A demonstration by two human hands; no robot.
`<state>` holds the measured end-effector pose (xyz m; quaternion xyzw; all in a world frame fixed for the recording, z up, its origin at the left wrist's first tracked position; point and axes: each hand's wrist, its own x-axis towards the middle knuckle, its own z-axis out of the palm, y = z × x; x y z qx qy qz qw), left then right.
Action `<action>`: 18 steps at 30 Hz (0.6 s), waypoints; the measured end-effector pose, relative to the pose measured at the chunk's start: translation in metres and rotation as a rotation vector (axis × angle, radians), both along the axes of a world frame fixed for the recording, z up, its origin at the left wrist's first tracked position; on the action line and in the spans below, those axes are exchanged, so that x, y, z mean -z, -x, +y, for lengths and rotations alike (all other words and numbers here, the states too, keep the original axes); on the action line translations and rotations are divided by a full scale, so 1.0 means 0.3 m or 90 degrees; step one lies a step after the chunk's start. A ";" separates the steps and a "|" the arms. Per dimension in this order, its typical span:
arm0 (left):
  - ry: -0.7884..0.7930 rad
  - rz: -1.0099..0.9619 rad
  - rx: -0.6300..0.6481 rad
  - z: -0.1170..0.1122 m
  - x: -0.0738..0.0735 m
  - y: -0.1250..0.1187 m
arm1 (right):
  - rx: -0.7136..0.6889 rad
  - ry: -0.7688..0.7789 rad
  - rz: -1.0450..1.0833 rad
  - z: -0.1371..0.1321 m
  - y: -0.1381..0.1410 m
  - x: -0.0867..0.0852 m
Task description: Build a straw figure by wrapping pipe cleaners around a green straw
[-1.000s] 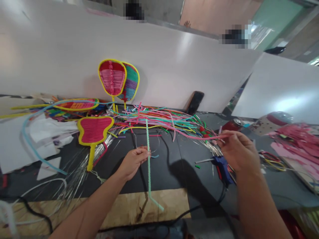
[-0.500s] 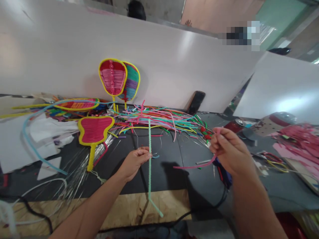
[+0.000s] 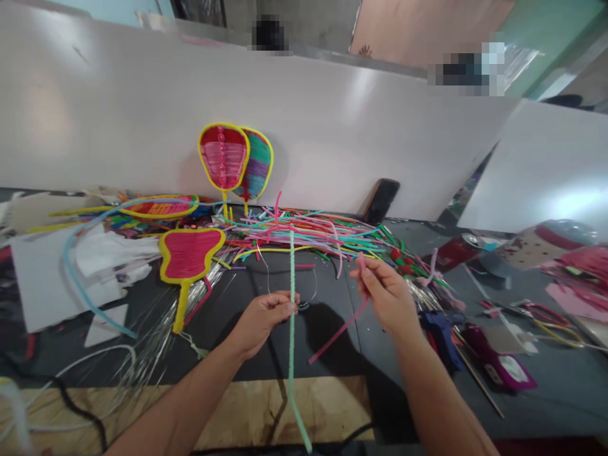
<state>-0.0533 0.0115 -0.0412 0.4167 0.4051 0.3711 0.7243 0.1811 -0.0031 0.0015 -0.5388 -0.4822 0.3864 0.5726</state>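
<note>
In my left hand, thumb and fingers pinch a pale green pipe cleaner that hangs upright, its lower end bent to the right. A thin wire curves up from the same fingers. My right hand is closed on a pink pipe cleaner; its loose end slants down to the left and a short tip sticks up above the thumb. Beyond both hands lies a heap of coloured pipe cleaners. Left of my left hand is a pink fan with a yellow rim.
Two finished fans lean on the white partition, as does a phone. At the right are a red can, a purple device, scissors and a plastic jar. White paper lies left.
My right hand has moved left, nearer my left hand, bringing the pink pipe cleaner along. The left hand keeps hold of the green one. The view has shifted slightly.
</note>
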 end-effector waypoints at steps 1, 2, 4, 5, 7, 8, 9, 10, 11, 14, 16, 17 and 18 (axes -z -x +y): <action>0.001 -0.004 0.011 -0.004 -0.002 0.000 | -0.008 0.019 0.026 0.002 0.014 0.019; -0.001 -0.009 0.020 -0.008 -0.003 0.000 | -0.015 0.036 0.047 0.003 0.025 0.039; -0.005 -0.016 0.037 -0.015 -0.008 -0.002 | -0.023 0.065 0.061 0.006 0.037 0.075; -0.007 -0.018 0.048 -0.019 -0.010 -0.004 | -0.022 0.074 0.067 0.007 0.036 0.089; -0.006 -0.015 0.075 -0.024 -0.016 -0.008 | -0.003 0.075 0.090 0.011 0.024 0.105; -0.003 -0.011 0.089 -0.026 -0.018 -0.009 | 0.018 0.063 0.111 0.015 0.013 0.108; -0.001 -0.007 0.102 -0.027 -0.019 -0.010 | 0.041 0.046 0.136 0.018 0.002 0.108; -0.001 -0.003 0.112 -0.027 -0.020 -0.011 | 0.065 0.027 0.161 0.022 -0.009 0.107; 0.000 0.000 0.119 -0.027 -0.019 -0.012 | 0.083 0.012 0.185 0.025 -0.019 0.105; 0.001 0.008 0.122 -0.027 -0.017 -0.013 | 0.092 0.007 0.230 0.031 -0.033 0.101; 0.020 0.009 0.103 -0.027 -0.017 -0.014 | 0.075 0.020 0.232 0.031 -0.029 0.105; 0.035 0.007 0.088 -0.027 -0.018 -0.015 | 0.062 0.026 0.227 0.030 -0.024 0.108; 0.050 0.004 0.071 -0.028 -0.021 -0.016 | 0.045 0.031 0.221 0.027 -0.016 0.111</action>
